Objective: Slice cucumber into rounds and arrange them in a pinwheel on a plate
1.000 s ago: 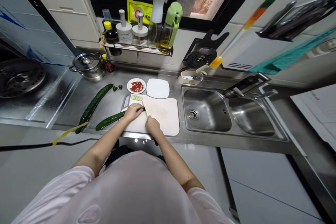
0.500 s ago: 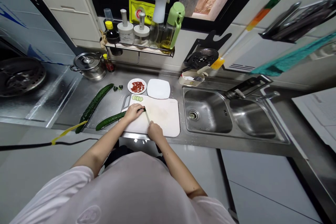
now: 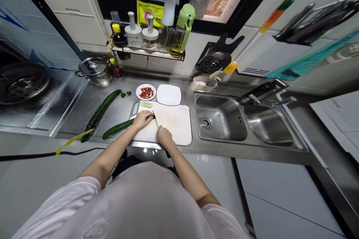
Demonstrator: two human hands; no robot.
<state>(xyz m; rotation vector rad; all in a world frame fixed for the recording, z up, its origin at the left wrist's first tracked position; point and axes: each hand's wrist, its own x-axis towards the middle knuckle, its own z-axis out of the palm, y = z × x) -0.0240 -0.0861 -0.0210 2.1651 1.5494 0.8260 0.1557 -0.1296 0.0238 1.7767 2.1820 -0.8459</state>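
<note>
On the white cutting board (image 3: pixel 176 125) my left hand (image 3: pixel 142 120) is closed over the right end of a cucumber (image 3: pixel 119 128), whose other end reaches past the board onto the counter. My right hand (image 3: pixel 164 136) grips a knife (image 3: pixel 156 120) by its handle. The blade stands at the cut end of the cucumber, close to my left fingertips. Several cucumber slices (image 3: pixel 146 105) lie overlapped near the top left of the board. A second, whole cucumber (image 3: pixel 103 114) rests on the counter to the left, with small dark green end pieces (image 3: pixel 126 94) beside its tip.
Behind the board stand a plate of chopped red pieces (image 3: pixel 146 92) and a white square plate (image 3: pixel 168 95). A lidded steel pot (image 3: pixel 95 71) is at the back left. To the right lies a double sink (image 3: pixel 221 117). A shelf (image 3: pixel 148 53) holds bottles and jars above.
The knife and my right hand have shifted slightly left and up, the blade now nearer the cucumber's end. My left hand keeps its hold. The whole view has moved a little.
</note>
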